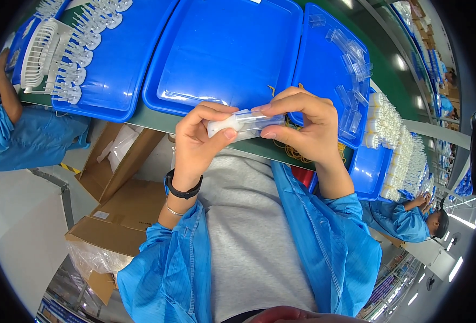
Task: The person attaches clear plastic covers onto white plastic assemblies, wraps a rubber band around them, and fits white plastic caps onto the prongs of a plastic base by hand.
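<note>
Left grip pinching white piece, right grip pinching clear tube

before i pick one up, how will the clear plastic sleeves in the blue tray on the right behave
The clear, hollow plastic sleeves look thin-walled, so probably light. Their straight edges suggest fairly stiff walls. Their shine hints at slipperiness.

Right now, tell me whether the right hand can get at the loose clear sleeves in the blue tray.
Likely yes: the loose clear sleeves lie uncovered near the right hand, though it holds another sleeve.
</note>
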### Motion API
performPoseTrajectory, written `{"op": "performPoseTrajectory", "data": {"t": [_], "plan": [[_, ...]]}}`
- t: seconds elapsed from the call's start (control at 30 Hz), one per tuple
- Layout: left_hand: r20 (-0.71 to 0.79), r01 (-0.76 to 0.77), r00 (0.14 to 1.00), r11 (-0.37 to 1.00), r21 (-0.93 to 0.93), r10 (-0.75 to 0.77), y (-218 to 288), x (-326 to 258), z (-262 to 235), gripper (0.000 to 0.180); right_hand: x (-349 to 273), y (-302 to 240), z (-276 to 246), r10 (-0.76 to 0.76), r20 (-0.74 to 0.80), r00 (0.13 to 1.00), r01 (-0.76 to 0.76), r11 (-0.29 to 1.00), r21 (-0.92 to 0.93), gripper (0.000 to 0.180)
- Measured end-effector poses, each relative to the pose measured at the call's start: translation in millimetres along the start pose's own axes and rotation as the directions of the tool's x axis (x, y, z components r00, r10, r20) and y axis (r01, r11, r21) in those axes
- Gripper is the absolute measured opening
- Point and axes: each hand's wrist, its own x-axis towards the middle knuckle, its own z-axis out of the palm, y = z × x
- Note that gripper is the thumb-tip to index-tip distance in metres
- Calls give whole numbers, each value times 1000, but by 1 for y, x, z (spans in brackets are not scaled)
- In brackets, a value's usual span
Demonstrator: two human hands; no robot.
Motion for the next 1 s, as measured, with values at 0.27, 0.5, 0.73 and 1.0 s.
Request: {"op": "performPoseTrajectory", "data": {"t": [0.27, 0.5, 0.73, 1.0], "plan": [[-47, 18, 999, 1000, 6, -18, 0, 1, 1, 20, -1, 3, 10, -120, -81, 989, 114, 990, -78, 26], [8, -119, 993, 981, 150, 119, 1, 2, -2, 23, -1, 0, 9, -246, -45, 968, 236, 958, -162, 31], [38, -145, 989, 955, 260, 140, 12, 3, 1, 19, -3, 5, 17, -303, -104, 947, 295, 952, -83, 31], [130, -123, 988, 934, 335, 83, 15, 4, -7, 22, 1, 6, 10, -219, -5, 976, 219, 976, -9, 28]]}}
